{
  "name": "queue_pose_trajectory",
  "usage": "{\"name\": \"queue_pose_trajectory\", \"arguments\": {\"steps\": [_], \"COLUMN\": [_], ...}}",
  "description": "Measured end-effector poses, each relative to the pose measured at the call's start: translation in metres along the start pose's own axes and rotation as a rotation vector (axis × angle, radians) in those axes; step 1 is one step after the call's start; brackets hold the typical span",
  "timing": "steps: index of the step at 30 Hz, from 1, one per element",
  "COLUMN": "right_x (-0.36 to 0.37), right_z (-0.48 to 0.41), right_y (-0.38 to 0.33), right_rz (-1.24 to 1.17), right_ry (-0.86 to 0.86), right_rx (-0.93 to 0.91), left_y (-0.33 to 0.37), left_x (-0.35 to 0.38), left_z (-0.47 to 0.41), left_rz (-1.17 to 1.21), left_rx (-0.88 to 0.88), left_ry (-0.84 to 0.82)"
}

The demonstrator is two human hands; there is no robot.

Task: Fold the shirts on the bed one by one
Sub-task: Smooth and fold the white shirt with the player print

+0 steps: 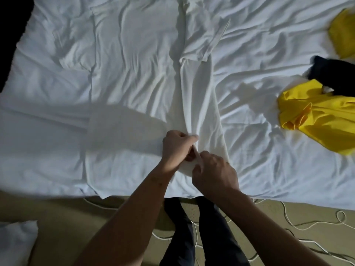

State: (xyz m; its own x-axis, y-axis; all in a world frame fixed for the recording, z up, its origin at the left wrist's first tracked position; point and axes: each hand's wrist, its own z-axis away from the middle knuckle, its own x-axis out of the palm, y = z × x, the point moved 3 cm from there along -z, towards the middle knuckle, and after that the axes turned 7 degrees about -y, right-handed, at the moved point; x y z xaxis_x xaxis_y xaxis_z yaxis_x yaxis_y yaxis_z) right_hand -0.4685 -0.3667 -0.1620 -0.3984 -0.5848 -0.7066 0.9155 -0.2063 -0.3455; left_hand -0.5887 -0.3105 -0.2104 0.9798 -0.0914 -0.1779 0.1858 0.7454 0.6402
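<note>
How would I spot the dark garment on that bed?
On the white-sheeted bed, look to the right edge. The crumpled black cloth garment lies just beyond the bright yellow shirt, touching it. It is the only dark piece there.

Bare forearms (pixel 134 217), dark trousers (pixel 217 237)

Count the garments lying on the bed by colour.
White: 1, the white cloth shirt spread out, pinched by the left hand and the right hand.
Yellow: 2, a crumpled yellow garment and a second yellow garment at the frame's edge; possibly one piece, partly hidden.
Black: 1, the crumpled black garment.
Total: 4.
</note>
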Motion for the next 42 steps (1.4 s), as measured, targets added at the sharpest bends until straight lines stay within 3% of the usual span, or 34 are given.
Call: {"name": "queue_pose_trajectory", "arguments": {"steps": [3, 6, 10, 12, 18, 24, 28, 31, 34, 42], "right_x": [0.002, 0.006, 0.006, 0.011, 0.036, 0.039, 0.045, 0.047, 0.044, 0.057], "right_z": [0.007, 0.014, 0.020, 0.022, 0.028, 0.052, 0.065, 0.063, 0.063, 0.067], "right_y": [0.012, 0.030, 0.065, 0.076, 0.088, 0.095, 0.097, 0.098, 0.101, 0.123], "right_rz": [-0.128, -0.471, -0.515, -0.541, -0.852, -1.224, -1.053, -0.748, -0.640, -0.375], "right_ry": [-0.044, -0.106, 0.271, 0.366, 0.213, 0.247, 0.159, 0.322, 0.428, 0.321], "right_rx": [0.047, 0.078, 0.114, 0.144, 0.201, -0.032, -0.161, -0.152, -0.167, -0.227], "left_y": [-0.015, -0.025, -0.050, -0.068, -0.097, -0.102, -0.100, -0.091, -0.092, -0.110], "left_x": [0.000, -0.002, 0.013, 0.022, 0.040, 0.041, 0.038, 0.037, 0.033, 0.026], "left_z": [0.011, 0.022, 0.050, 0.064, 0.078, 0.084, 0.086, 0.090, 0.088, 0.088], "left_rz": [-0.150, -0.205, -0.169, -0.159, 0.031, 0.167, 0.179, 0.164, 0.162, -0.053], "left_rx": [0.022, 0.070, 0.030, -0.015, 0.004, 0.071, 0.068, 0.078, 0.106, 0.310], "left_ry": [0.051, 0.197, 0.138, 0.129, 0.122, 0.116, 0.109, 0.089, 0.099, 0.092]}}
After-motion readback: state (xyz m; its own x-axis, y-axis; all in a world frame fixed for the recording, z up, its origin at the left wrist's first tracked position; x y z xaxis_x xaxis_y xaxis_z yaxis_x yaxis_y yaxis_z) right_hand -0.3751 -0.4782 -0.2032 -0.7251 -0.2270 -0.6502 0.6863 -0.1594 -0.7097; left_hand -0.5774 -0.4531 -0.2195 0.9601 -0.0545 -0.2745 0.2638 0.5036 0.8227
